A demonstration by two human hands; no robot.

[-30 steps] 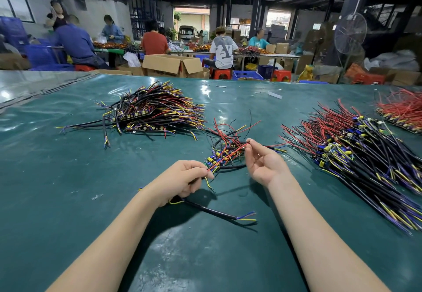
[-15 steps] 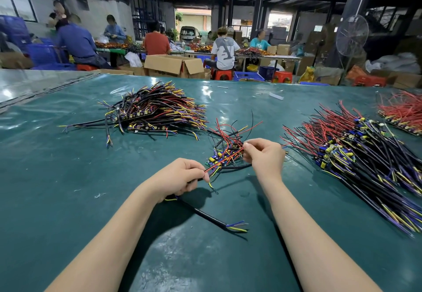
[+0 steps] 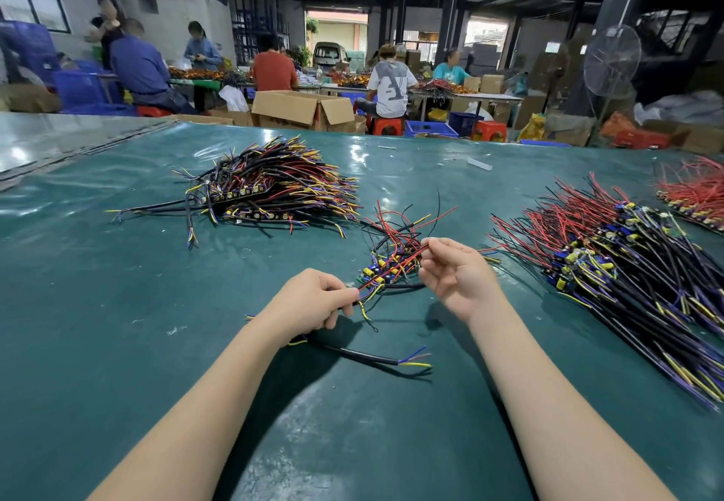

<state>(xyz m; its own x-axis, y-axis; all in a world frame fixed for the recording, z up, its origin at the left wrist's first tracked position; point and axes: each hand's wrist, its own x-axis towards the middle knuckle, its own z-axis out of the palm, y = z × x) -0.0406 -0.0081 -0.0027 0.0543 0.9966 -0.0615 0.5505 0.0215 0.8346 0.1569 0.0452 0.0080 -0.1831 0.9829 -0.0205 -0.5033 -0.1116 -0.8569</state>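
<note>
Left grip (image 3: pixel 313 300) clamped on black cable (image 3: pixel 366 356); right grip (image 3: pixel 454 277) pinching red wire (image 3: pixel 393 268), taut between hands.

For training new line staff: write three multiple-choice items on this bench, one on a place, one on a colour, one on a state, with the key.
1. The small heap of boards lies: A. in a drawer B. on the green table C. on a shelf
2. The wire stretched between left hand and right hand is: A. red B. white C. green
3. The right hand is: A. lying flat B. holding scissors C. pinching the wire
Key: 1 B, it sits on the table just past both hands; 2 A, it shows red; 3 C, thumb and forefinger close on it.
</note>
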